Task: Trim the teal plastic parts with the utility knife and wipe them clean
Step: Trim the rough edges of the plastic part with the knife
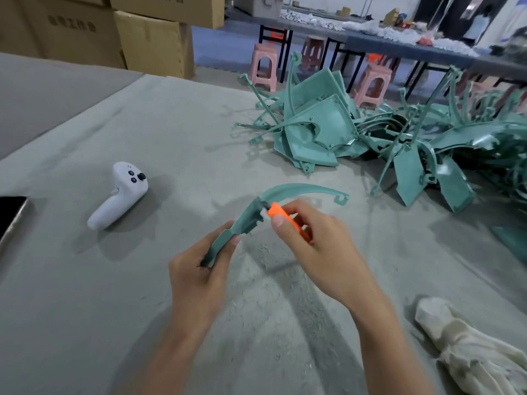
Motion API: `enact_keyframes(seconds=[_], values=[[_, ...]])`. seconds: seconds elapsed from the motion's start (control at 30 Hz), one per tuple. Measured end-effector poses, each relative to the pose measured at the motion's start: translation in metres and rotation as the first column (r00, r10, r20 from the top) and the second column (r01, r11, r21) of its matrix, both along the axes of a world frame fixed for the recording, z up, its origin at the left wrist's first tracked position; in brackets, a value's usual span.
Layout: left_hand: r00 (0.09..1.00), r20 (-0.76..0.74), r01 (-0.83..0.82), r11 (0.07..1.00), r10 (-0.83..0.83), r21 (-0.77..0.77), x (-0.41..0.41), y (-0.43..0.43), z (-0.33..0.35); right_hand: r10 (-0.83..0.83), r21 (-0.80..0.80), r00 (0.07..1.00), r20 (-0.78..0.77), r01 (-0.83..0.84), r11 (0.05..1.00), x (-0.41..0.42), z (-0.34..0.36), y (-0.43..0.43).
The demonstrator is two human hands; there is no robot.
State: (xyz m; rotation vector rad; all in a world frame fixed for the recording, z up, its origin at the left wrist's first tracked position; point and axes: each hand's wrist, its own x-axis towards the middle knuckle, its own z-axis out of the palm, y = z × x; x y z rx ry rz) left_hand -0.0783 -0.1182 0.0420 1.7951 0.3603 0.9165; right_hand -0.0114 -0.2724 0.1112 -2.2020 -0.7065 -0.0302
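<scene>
My left hand (199,269) grips the lower end of a long curved teal plastic part (296,189), which arcs up and to the right above the table. My right hand (316,246) holds an orange utility knife (278,212), thumb on top, with its tip against the inner edge of the part near the middle bend. A heap of teal plastic parts (370,132) lies at the far right of the table. A whitish cloth (470,346) sits crumpled at the lower right.
A white handheld controller (122,192) lies left of centre on the grey cloth-covered table (142,280). A dark phone (11,215) is at the left edge. Teal shavings are scattered under my hands. Cardboard boxes (148,38), pink stools and another table stand behind.
</scene>
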Motion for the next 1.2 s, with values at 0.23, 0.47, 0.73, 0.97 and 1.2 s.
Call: enact_keyframes(seconds=[0.23, 0.47, 0.73, 0.97, 1.2], values=[[0.999, -0.004, -0.047, 0.997, 0.047, -0.061, 0.001, 0.003, 0.000, 0.204, -0.035, 0.977, 0.062, -0.202, 0.979, -0.014, 0.004, 0.011], [0.996, 0.023, -0.081, 0.996, 0.081, -0.021, 0.002, 0.004, 0.001, 0.171, 0.049, 0.982, 0.078, -0.176, 0.983, -0.013, 0.000, 0.014], [0.997, 0.013, -0.080, 0.994, 0.079, 0.077, 0.000, 0.003, 0.006, 0.044, 0.039, 0.996, 0.073, -0.047, 0.998, -0.008, -0.003, 0.010], [0.997, 0.021, -0.081, 0.997, 0.081, -0.009, 0.000, 0.003, 0.004, 0.203, 0.137, 0.979, 0.013, -0.203, 0.970, -0.015, 0.000, 0.012], [0.996, 0.011, -0.091, 0.995, 0.090, 0.050, 0.000, 0.003, 0.004, 0.114, 0.126, 0.992, 0.044, -0.119, 0.985, -0.007, -0.003, 0.009]])
